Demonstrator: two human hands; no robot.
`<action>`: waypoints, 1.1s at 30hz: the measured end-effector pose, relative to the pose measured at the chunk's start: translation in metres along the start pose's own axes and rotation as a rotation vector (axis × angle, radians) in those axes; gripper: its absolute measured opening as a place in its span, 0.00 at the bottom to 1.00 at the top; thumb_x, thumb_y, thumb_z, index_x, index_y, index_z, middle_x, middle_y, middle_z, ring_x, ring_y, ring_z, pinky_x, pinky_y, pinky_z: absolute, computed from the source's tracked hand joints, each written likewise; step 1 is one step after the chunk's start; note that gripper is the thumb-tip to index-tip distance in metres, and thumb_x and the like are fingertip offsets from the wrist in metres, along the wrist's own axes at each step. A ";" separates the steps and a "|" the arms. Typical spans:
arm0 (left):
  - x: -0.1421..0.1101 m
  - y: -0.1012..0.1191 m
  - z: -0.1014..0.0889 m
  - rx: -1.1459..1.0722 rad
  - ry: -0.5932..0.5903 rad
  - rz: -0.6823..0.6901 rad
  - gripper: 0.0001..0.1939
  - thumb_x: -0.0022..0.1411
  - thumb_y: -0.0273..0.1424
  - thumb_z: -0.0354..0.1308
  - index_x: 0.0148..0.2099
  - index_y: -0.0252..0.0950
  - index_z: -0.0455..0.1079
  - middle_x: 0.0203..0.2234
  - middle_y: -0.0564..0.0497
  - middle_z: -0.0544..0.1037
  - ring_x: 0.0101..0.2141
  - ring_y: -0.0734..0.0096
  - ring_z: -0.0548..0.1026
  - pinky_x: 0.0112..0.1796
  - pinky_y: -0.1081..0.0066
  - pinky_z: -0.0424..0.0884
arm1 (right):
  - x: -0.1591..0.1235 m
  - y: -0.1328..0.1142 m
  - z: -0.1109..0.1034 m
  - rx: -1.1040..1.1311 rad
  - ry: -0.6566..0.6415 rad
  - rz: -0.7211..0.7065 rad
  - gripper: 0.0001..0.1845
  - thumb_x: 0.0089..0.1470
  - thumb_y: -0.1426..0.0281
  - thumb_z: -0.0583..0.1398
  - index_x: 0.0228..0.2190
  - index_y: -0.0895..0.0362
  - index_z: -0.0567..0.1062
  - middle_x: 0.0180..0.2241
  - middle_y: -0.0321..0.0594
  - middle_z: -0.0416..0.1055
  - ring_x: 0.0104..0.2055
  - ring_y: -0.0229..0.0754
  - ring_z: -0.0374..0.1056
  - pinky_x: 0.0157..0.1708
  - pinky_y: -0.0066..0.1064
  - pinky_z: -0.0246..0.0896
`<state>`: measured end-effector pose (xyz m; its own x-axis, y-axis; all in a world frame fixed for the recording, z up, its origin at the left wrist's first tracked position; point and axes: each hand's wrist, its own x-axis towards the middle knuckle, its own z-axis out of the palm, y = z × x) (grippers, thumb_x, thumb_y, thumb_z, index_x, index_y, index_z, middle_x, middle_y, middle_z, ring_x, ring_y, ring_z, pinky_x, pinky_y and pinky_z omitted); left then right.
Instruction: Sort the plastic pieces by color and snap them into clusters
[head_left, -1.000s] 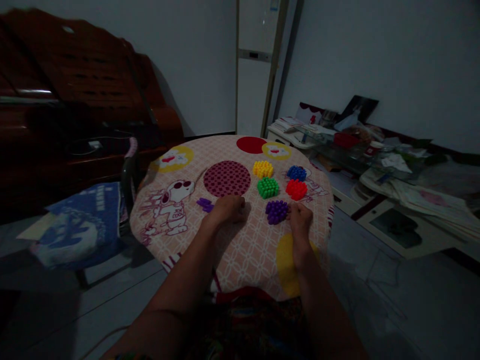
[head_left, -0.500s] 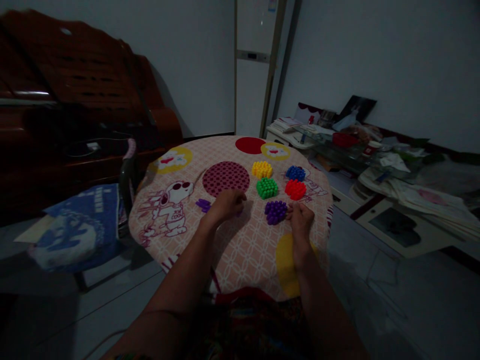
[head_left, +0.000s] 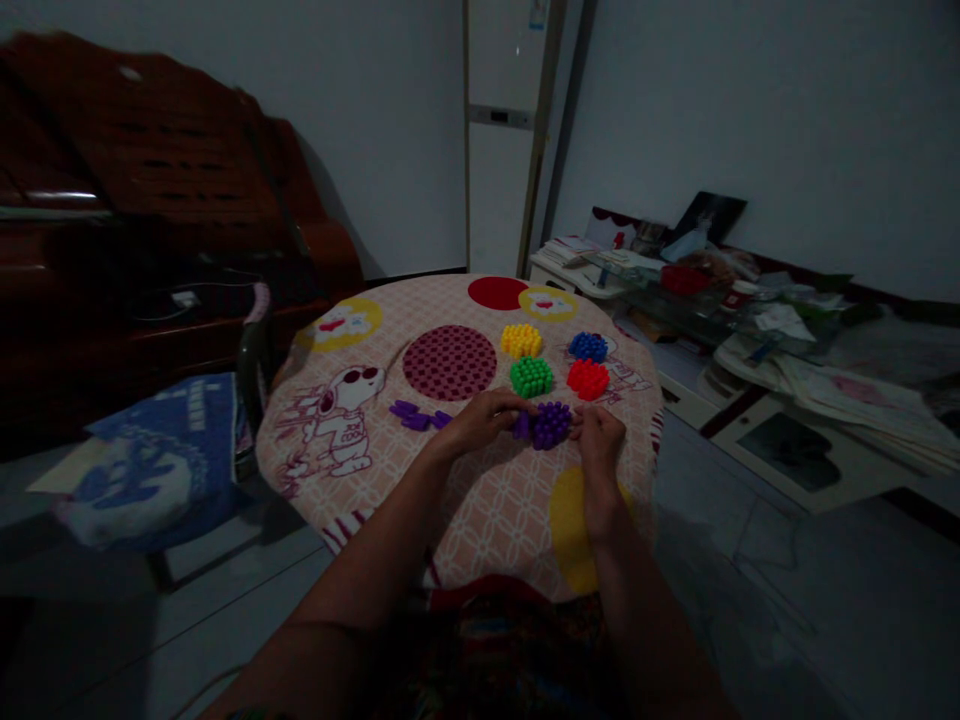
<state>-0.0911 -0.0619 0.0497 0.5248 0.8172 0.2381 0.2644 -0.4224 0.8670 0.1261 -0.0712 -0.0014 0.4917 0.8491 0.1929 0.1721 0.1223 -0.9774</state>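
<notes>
Bunched purple plastic pegs (head_left: 553, 425) stand upright on the tablecloth between my two hands. My left hand (head_left: 487, 418) reaches in from the left, its fingers pinched on a purple piece (head_left: 523, 426) against the bunch's left side. My right hand (head_left: 598, 436) is closed at the bunch's right edge, fingertips gripping it. A few loose purple pieces (head_left: 412, 415) lie left of my left hand. Farther back sit matching bunches: green (head_left: 531, 376), yellow (head_left: 521, 340), red (head_left: 588, 379) and blue (head_left: 589, 347).
The round table wears a patterned cloth (head_left: 480, 530). At left are a chair holding a blue bag (head_left: 165, 460) and a wooden bench (head_left: 150, 170). A cluttered low cabinet (head_left: 690, 400) runs along the right wall, and a tall white unit (head_left: 499, 190) stands behind.
My left hand has moved right from the loose purple pieces to the purple bunch, bringing a purple piece along. My right hand has stayed at the bunch's right edge.
</notes>
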 end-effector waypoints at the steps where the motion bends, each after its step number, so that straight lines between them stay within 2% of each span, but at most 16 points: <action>1: 0.000 -0.001 0.001 -0.046 0.001 -0.011 0.13 0.63 0.28 0.54 0.45 0.33 0.78 0.40 0.44 0.79 0.38 0.68 0.76 0.40 0.69 0.74 | -0.001 -0.002 0.000 -0.010 0.003 -0.008 0.18 0.52 0.57 0.55 0.24 0.58 0.75 0.20 0.35 0.70 0.20 0.37 0.64 0.20 0.27 0.57; 6: 0.002 -0.006 0.007 -0.168 0.040 -0.048 0.11 0.60 0.33 0.60 0.42 0.31 0.74 0.33 0.48 0.78 0.33 0.71 0.76 0.36 0.71 0.74 | -0.003 -0.008 0.000 -0.045 0.018 -0.020 0.18 0.52 0.58 0.54 0.24 0.57 0.75 0.19 0.35 0.70 0.21 0.38 0.64 0.20 0.28 0.57; 9: 0.003 -0.001 0.011 -0.061 0.055 0.009 0.10 0.59 0.32 0.61 0.42 0.32 0.75 0.34 0.48 0.78 0.35 0.70 0.75 0.37 0.72 0.72 | -0.003 -0.009 -0.001 -0.050 0.020 -0.027 0.18 0.53 0.58 0.54 0.24 0.57 0.75 0.19 0.35 0.70 0.21 0.39 0.64 0.21 0.29 0.57; 12: 0.002 0.008 0.015 0.099 0.034 0.091 0.13 0.62 0.31 0.58 0.47 0.35 0.77 0.38 0.46 0.79 0.40 0.67 0.75 0.41 0.71 0.70 | -0.003 -0.009 -0.001 -0.071 0.025 -0.036 0.18 0.53 0.58 0.55 0.24 0.58 0.76 0.18 0.34 0.69 0.20 0.38 0.63 0.20 0.29 0.56; 16: 0.002 0.014 0.018 0.193 0.026 0.110 0.15 0.66 0.30 0.53 0.48 0.36 0.79 0.38 0.46 0.78 0.41 0.66 0.74 0.45 0.69 0.69 | -0.002 -0.007 -0.001 -0.066 0.025 -0.043 0.17 0.53 0.58 0.55 0.25 0.57 0.75 0.19 0.34 0.69 0.20 0.38 0.63 0.20 0.28 0.55; 22: 0.003 0.005 0.019 0.005 0.052 0.037 0.13 0.66 0.31 0.51 0.44 0.31 0.75 0.36 0.47 0.75 0.29 0.74 0.73 0.34 0.72 0.71 | -0.002 -0.004 0.000 -0.051 0.020 -0.038 0.18 0.53 0.58 0.55 0.25 0.58 0.75 0.20 0.35 0.70 0.20 0.38 0.63 0.20 0.28 0.57; 26: 0.006 0.000 0.025 -0.194 0.058 0.021 0.11 0.63 0.35 0.55 0.42 0.32 0.69 0.32 0.50 0.75 0.29 0.73 0.74 0.32 0.72 0.71 | 0.000 0.000 -0.001 -0.066 0.039 -0.038 0.20 0.55 0.56 0.54 0.28 0.59 0.77 0.20 0.36 0.71 0.20 0.38 0.64 0.20 0.28 0.58; 28: 0.008 -0.002 0.029 -0.244 0.105 0.028 0.12 0.61 0.37 0.58 0.40 0.33 0.67 0.31 0.51 0.74 0.29 0.71 0.75 0.32 0.72 0.71 | -0.001 0.001 -0.002 -0.098 0.068 -0.087 0.21 0.57 0.56 0.54 0.29 0.59 0.77 0.21 0.37 0.72 0.21 0.38 0.64 0.21 0.29 0.58; 30: 0.009 -0.002 0.032 -0.232 0.162 0.027 0.12 0.59 0.37 0.61 0.39 0.34 0.66 0.30 0.52 0.74 0.29 0.71 0.75 0.31 0.73 0.71 | -0.005 0.001 -0.004 -0.134 0.088 -0.199 0.21 0.58 0.56 0.54 0.29 0.59 0.78 0.22 0.37 0.73 0.23 0.39 0.66 0.24 0.29 0.61; 33: 0.009 0.004 0.036 -0.136 0.227 0.029 0.11 0.58 0.35 0.61 0.39 0.34 0.67 0.31 0.52 0.75 0.30 0.71 0.75 0.31 0.74 0.70 | -0.018 -0.004 -0.004 -0.144 0.033 -0.348 0.20 0.58 0.56 0.56 0.31 0.58 0.79 0.27 0.40 0.76 0.29 0.41 0.70 0.31 0.30 0.65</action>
<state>-0.0563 -0.0706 0.0394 0.3319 0.8788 0.3429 0.1327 -0.4034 0.9054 0.1199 -0.0891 -0.0001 0.4095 0.7525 0.5158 0.4508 0.3246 -0.8315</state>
